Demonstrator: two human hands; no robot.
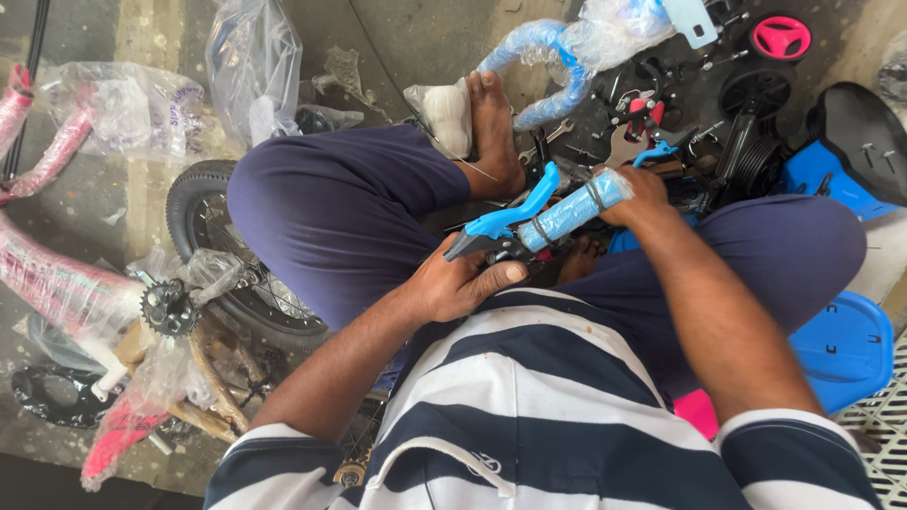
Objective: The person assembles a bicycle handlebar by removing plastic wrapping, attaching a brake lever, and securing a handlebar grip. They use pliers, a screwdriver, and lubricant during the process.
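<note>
Striped shirt (557, 397) fills the foreground; above the lap, left hand (456, 283) grasps a blue handlebar (557, 219) wrapped in protective foam at its brake-lever end, right hand (638, 194) clenched around the far end.

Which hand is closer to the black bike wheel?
Left. The left hand grips the blue part's lower end, just right of the black wheel. The right hand is farther right.

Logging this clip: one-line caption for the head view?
Seated person's left hand and right hand grip a blue wrapped bicycle part amid scattered parts.
</note>
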